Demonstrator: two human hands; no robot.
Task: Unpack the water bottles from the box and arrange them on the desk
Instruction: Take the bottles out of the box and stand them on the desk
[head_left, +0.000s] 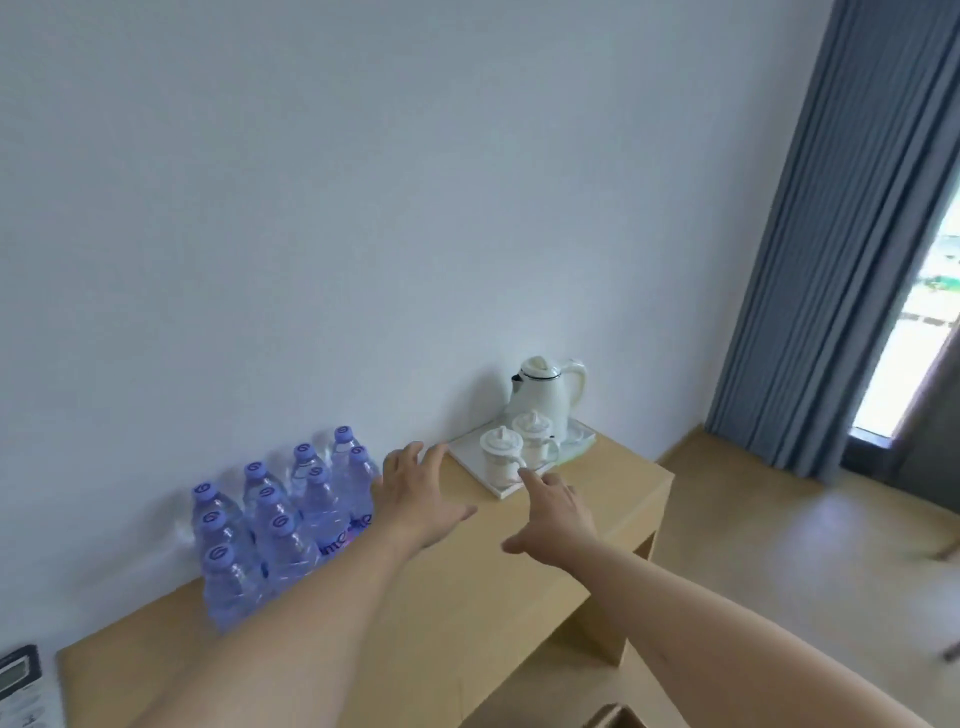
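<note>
Wall (322, 208): I see plain white filling most of the head view, behind the desk.
Curtain (831, 234): grey-blue, hanging at the right beside a bright window.
Desk (467, 597): light wood, set against the wall, its right end near the curtain.
Water bottles (280, 519): I count about ten clear bottles with purple caps, standing upright in close rows on the desk's left half, right by the wall.
Left hand (415, 499): I have it stretched out above the desk, fingers spread wide, gripping nothing, just beside the rightmost bottles; whether it touches them I cannot tell.
Right hand (556, 517): also spread wide with nothing in it, fingertips reaching toward the tray's near edge.
Tray (470, 452): white, on the desk's right end.
Kettle (548, 397): white, upright at the back of the tray.
Lidded cups (514, 449): two white ones, side by side in front of the kettle.
Box (621, 719): only a brown corner shows at the bottom edge, below the desk.
Remote (23, 686): a device with a small screen at the lower left corner.
</note>
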